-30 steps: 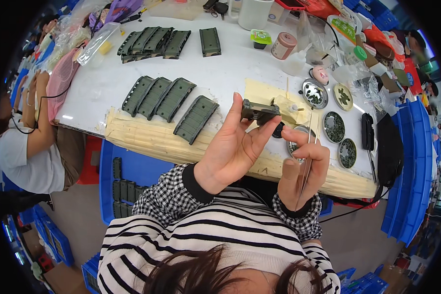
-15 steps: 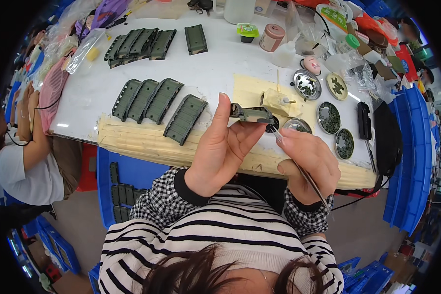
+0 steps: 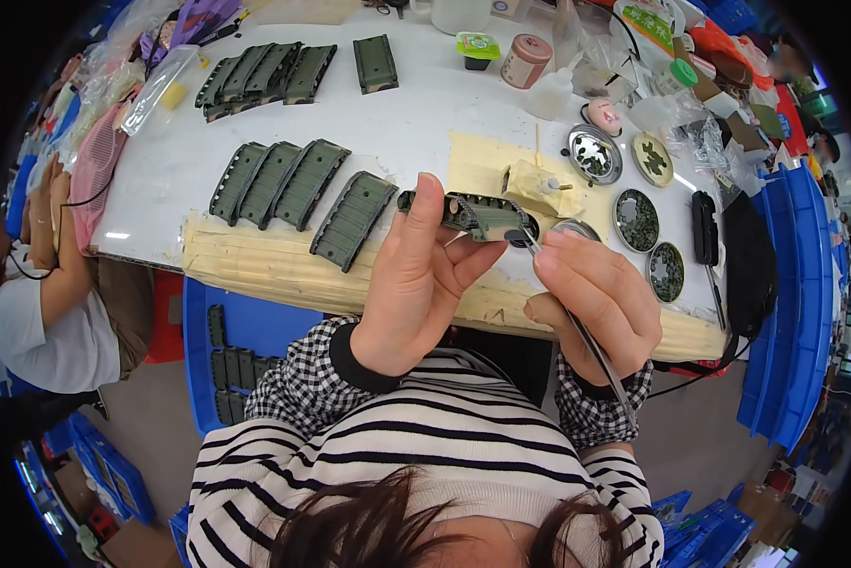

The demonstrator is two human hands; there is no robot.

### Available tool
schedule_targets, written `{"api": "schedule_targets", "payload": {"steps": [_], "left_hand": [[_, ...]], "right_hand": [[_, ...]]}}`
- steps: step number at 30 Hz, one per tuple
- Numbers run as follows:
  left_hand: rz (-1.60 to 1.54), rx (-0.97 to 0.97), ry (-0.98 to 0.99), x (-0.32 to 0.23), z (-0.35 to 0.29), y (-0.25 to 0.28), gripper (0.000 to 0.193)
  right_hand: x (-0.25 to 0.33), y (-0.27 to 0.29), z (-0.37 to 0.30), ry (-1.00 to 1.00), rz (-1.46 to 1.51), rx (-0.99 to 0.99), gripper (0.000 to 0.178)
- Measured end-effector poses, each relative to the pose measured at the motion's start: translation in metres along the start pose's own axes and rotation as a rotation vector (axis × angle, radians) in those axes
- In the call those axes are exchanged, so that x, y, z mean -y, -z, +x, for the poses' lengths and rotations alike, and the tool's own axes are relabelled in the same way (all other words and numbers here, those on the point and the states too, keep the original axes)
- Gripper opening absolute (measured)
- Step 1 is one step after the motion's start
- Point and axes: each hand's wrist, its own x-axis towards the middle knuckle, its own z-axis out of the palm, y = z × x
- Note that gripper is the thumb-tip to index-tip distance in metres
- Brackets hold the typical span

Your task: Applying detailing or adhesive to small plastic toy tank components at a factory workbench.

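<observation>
My left hand [image 3: 397,303] grips a curved green camouflage panel [image 3: 490,218] between thumb and fingers, tilted so its slotted edge shows. In my right hand [image 3: 603,298] is a pair of metal tweezers [image 3: 588,343]. Their tips meet the panel's right end, by a small dark patch; whether they pinch a small piece there is too small to tell. Left of my hands, a ridged green panel [image 3: 354,220] lies on the table, beside a row of overlapping panels [image 3: 298,187]. Farther back are a stack of similar panels [image 3: 272,71] and a single panel [image 3: 375,64].
Round dishes with small dark green pieces stand at the right, among them a metal dish [image 3: 619,168]. A tape-wrapped block [image 3: 539,187] sits behind my hands. A padded strip [image 3: 246,256] lines the table's front edge. A blue bin [image 3: 255,322] with panels is below; another person [image 3: 52,317] sits left.
The panel in my left hand has turned, so more of its slotted edge shows and its left end sticks out past my thumb. The tweezer tips stay at its right end.
</observation>
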Motion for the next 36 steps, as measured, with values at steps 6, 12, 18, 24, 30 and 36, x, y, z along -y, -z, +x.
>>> {"api": "schedule_targets", "payload": {"steps": [6,12,18,24,30,36], "left_hand": [[-0.002,0.001,0.002,0.0000,0.0009,0.0009,0.034],[-0.010,0.006,0.013,-0.0005,0.0014,0.0019,0.034],[-0.004,0.003,0.018,-0.0012,0.0016,0.0016,0.033],[-0.019,-0.021,0.020,0.0000,0.0013,-0.0004,0.034],[-0.001,0.024,0.024,-0.0002,0.0017,0.0054,0.049],[-0.010,0.010,0.017,0.0034,0.0010,0.0059,0.052]], "right_hand": [[-0.0016,0.0000,0.0002,0.012,0.004,0.004,0.028],[-0.0041,-0.0022,-0.0012,0.045,-0.006,0.002,0.027],[-0.0041,-0.0023,0.0000,0.041,-0.006,0.020,0.027],[-0.0039,-0.0037,-0.0006,0.036,0.001,-0.005,0.028],[-0.0004,-0.0032,0.0015,0.003,-0.003,0.012,0.028],[0.0019,-0.0038,-0.0008,-0.027,0.000,0.021,0.030]]}}
